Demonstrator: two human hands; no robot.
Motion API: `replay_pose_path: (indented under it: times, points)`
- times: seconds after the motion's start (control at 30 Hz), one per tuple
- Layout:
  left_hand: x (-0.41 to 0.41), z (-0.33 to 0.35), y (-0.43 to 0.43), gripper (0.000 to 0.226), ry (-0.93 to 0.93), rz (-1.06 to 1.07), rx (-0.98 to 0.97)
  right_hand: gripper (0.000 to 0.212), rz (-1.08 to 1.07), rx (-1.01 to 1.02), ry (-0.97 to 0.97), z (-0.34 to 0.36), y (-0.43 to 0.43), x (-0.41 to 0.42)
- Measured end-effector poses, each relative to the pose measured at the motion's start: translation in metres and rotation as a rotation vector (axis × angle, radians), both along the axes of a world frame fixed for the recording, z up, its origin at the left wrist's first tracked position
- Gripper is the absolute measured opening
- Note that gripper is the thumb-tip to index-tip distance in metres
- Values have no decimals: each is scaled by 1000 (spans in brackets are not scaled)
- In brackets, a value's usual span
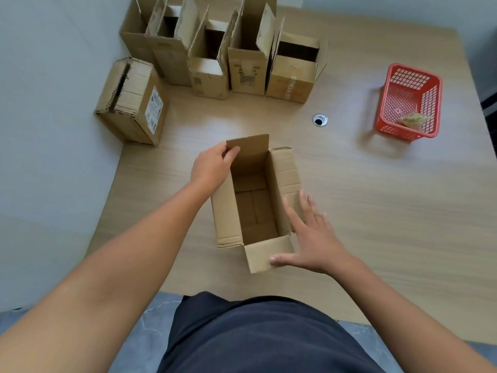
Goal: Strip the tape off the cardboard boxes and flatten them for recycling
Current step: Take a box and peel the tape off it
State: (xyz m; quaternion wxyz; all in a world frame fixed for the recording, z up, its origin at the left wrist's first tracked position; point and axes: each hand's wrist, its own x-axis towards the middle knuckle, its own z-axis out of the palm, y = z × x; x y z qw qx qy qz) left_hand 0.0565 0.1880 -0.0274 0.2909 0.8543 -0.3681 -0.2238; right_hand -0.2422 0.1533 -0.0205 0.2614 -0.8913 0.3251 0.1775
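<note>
Cardboard box, top open and flaps splayed, stands on the wooden table directly in front of us. Our left hand pinches its far end flap, thumb on the inner face. Our right hand, fingers spread and straight, lies against its right side, thumb touching the near flap, gripping nothing. Behind, a row of open boxes lines the wall; a closed box lies at left. A red basket sits far right.

You face a pale wood-grain table; a plain light wall runs along its left and far edges. A round cable hole sits toward the far edge, and grey marbled floor shows below the near edge.
</note>
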Motion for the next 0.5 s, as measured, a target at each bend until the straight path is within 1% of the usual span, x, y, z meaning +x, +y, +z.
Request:
replay_pose_path:
  times: [0.1,0.17,0.27,0.33,0.4,0.5]
  points:
    - [2,4,1,40,42,42,46,136,-39,-102,-23,-18,12,0]
    - [3,8,1,45,68,88,75,135,-65,-137,-51,-23,17,4]
    - [-2,17,3,46,108,132,58,137,-30,-75,-72,-23,11,1]
    - [-9,22,8,45,141,160,-7,130,-17,27,-124,-17,2,-6]
    - [-19,30,14,42,128,183,-99,114,-114,136,-305,-5,-7,-13]
    - [-35,48,23,36,95,209,-275,93,-339,242,-626,18,-20,-13]
